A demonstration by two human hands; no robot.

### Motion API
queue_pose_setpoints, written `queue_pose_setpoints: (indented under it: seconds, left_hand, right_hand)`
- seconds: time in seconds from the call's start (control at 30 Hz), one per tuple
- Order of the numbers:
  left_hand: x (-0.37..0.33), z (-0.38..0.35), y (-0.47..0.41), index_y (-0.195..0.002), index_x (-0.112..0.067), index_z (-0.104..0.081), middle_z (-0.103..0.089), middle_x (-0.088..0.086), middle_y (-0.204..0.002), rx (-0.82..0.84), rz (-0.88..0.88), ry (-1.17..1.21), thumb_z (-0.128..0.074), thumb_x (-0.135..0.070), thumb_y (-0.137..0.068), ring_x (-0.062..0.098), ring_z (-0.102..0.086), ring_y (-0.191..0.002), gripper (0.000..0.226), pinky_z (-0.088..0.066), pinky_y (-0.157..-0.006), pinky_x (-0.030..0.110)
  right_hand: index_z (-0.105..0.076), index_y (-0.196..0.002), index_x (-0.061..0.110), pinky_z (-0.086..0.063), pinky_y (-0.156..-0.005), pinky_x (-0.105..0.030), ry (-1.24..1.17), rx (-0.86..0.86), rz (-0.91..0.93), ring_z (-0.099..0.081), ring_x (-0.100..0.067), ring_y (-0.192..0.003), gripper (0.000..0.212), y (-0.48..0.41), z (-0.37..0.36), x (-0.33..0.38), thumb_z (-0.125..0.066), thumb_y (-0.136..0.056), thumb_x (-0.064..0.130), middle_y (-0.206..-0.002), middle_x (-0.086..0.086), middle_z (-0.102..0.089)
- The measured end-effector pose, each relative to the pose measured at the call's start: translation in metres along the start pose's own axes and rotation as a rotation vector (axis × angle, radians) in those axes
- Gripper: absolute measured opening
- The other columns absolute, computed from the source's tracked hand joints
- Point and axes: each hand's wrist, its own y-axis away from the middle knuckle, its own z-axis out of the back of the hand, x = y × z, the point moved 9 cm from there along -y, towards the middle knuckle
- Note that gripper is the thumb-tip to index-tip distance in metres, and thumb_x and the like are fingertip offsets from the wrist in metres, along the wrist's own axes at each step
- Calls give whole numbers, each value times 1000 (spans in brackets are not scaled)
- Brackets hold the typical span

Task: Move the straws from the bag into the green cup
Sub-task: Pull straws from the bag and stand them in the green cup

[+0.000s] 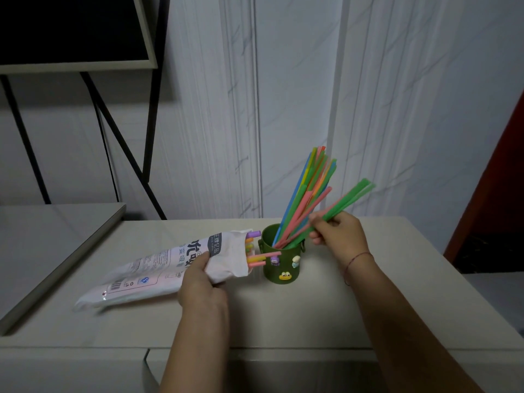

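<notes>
The bag (pixel 170 268) was held in the closed left grip (pixel 198 282) on the surface (pixel 283 313). Green straws (pixel 348 197) were pinched in the right grip (pixel 337 231), their lower ends inside the green cup (pixel 280 265).

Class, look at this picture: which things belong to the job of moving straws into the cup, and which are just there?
Belongs to the job:
straw bag
green cup
straws in the cup
green straws in the right hand
left hand on the bag

Just there:
framed board
black stand
</notes>
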Motion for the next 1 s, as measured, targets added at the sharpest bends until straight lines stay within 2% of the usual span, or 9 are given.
queue_pose_setpoints:
  seconds: [0.07, 0.2, 0.3, 0.37, 0.5, 0.6, 0.67, 0.8, 1.0]
  left_hand:
    - [2, -1, 3, -120, -7, -57, -63, 10, -128, 5, 7, 7, -60, 5, -82, 17, -63, -79, 41, -57, -63, 32]
    - [5, -7, 10, -121, -9, -56, -63, 9, -128, 40, 20, 13, -59, 5, -82, 16, -63, -78, 41, -56, -58, 33]
    - [4, -7, 14, -132, -6, -53, -62, 9, -130, 44, 16, 20, -59, 5, -82, 16, -64, -80, 52, -58, -71, 33]
    - [2, -7, 17, -129, -7, -53, -63, 9, -128, 37, 5, 19, -59, 6, -83, 16, -63, -81, 49, -56, -79, 37]
    - [-3, -7, 20, -119, -12, -56, -65, 8, -122, 25, -18, -1, -60, 5, -82, 16, -64, -79, 41, -57, -66, 32]
    - [-6, -8, 23, -112, -14, -57, -66, 8, -122, 33, -51, -21, -64, 4, -79, 22, -68, -95, 38, -57, -83, 40]
    - [-11, -9, 30, -109, -13, -58, -68, 9, -118, 42, -118, -35, -68, 5, -77, 24, -68, -101, 38, -55, -90, 45]
    - [-28, -18, 47, -115, -7, -64, -71, 8, -111, 57, -343, -114, -75, 2, -72, 22, -70, -96, 45, -57, -88, 41]
    - [-42, -30, 65, -116, -13, -61, -70, 1, -111, 136, -530, -194, -75, -1, -73, 12, -70, -95, 47, -57, -85, 32]
  right_hand:
    - [-61, -76, 13, -52, -52, -18, 63, -9, 22, -58, -6, -44, 13, 1, 0, 1, -60, -89, 16, -61, -7, -61]
    - [-60, -73, 12, -53, -59, -23, 110, 19, -5, -58, -16, -51, 19, 3, -8, -4, -58, -90, 21, -61, -8, -62]
    - [-63, -82, 7, -54, -61, -24, 97, 51, -47, -59, -15, -52, 15, 3, -11, -10, -60, -89, 19, -63, -8, -63]
    - [-63, -86, 4, -54, -59, -21, 95, 97, -90, -59, -12, -51, 14, 5, -12, -14, -62, -88, 17, -63, -8, -63]
    - [-60, -70, 6, -52, -51, -18, 177, 171, -205, -55, -14, -51, 16, 13, -9, -24, -63, -85, 7, -61, -9, -59]
    - [-61, -78, 5, -47, -41, -17, 208, 273, -350, -55, -13, -47, 11, 29, -12, -31, -58, -88, 10, -60, -8, -58]
    - [-61, -80, 7, -41, -39, -14, 122, 380, -464, -55, -8, -41, 18, 45, -27, -37, -54, -92, 19, -62, -6, -58]
    - [-62, -90, 10, -36, -38, -14, -128, 570, -679, -56, -10, -42, 36, 75, -69, -50, -43, -95, 41, -73, -9, -64]
    - [-67, -93, 14, -40, -38, -15, -446, 542, -673, -54, -13, -43, 28, 79, -93, -43, -45, -96, 31, -68, -6, -67]
